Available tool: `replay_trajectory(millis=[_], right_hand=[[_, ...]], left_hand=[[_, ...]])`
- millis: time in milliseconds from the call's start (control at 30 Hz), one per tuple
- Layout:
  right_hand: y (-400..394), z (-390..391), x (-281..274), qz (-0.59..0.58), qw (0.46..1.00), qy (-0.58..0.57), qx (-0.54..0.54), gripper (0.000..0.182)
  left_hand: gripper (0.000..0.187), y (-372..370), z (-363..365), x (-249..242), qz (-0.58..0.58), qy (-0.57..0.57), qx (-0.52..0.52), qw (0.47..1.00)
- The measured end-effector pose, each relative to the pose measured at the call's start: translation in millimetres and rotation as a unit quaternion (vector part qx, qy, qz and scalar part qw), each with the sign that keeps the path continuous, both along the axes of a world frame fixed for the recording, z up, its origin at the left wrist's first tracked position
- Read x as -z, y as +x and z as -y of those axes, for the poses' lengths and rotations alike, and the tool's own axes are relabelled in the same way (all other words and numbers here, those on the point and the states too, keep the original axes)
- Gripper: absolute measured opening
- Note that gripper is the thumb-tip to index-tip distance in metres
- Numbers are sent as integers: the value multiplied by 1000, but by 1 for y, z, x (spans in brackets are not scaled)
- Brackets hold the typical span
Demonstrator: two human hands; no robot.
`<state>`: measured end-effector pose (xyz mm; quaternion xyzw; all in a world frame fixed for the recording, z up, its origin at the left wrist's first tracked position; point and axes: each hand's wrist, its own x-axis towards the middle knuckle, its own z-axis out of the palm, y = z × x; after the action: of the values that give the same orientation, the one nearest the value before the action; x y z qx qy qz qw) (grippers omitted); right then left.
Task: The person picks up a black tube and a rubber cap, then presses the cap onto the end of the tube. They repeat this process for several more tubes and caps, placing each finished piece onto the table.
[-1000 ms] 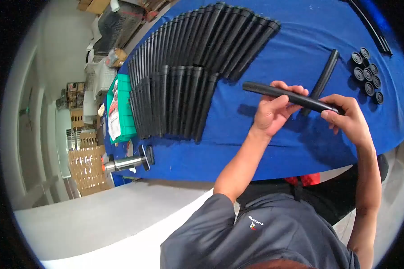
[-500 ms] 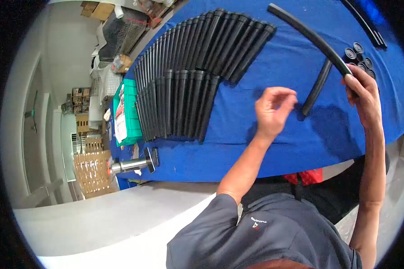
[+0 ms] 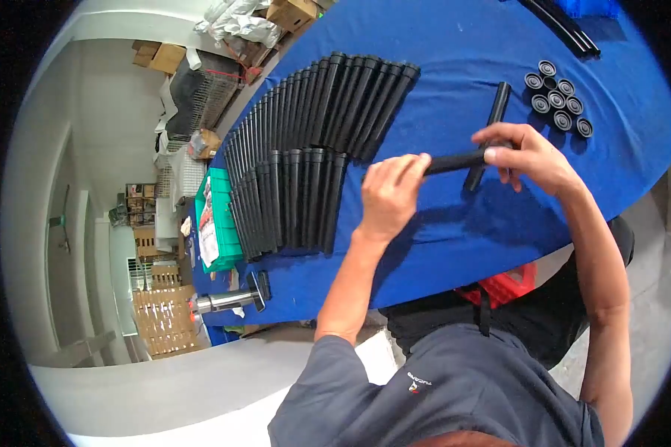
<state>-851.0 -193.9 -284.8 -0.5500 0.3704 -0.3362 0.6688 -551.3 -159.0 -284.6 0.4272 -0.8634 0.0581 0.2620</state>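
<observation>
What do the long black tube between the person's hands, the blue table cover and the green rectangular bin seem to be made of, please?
Long black tube: probably smooth plastic, given its uniform dark surface, though coated metal is possible.
Blue table cover: likely matte fabric, as its soft creases suggest.
Green rectangular bin: probably moulded plastic, fairly smooth, given its solid colour and stiff walls.

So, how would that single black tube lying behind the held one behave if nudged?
The single black tube would probably roll, since it looks round, though wrinkles in the blue cloth might slow it. It's likely fairly stiff: the similar held tube between the left hand and right hand looks unbent.
</observation>
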Motion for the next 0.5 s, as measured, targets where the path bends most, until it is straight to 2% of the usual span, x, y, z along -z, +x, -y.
replay_trajectory(millis=[33,67,133,200,233,333,433,500], right_hand=[[-1,5,8,16,1000,-12,22,58],[1,5,11,-2,997,-4,80,61],[2,12,14,-132,987,-45,75,64],[10,15,41,-267,934,-232,47,66],[16,9,53,-313,892,-315,87,65],[22,2,48,-395,861,-315,56,59],[20,0,47,-390,866,-310,50,57],[19,-1,47,-385,867,-311,55,56]], left_hand=[[38,11,6,-4,-4,-17,-14,1000],[37,22,13,-10,-8,-34,-27,999],[32,41,40,-22,-38,-63,-100,992],[34,69,73,-24,-38,-65,-168,983],[33,81,93,-23,-22,-68,-194,978],[36,100,137,-12,-13,-23,-271,962],[39,100,161,-1,-16,36,-354,934],[39,100,171,4,-22,48,-373,926]])
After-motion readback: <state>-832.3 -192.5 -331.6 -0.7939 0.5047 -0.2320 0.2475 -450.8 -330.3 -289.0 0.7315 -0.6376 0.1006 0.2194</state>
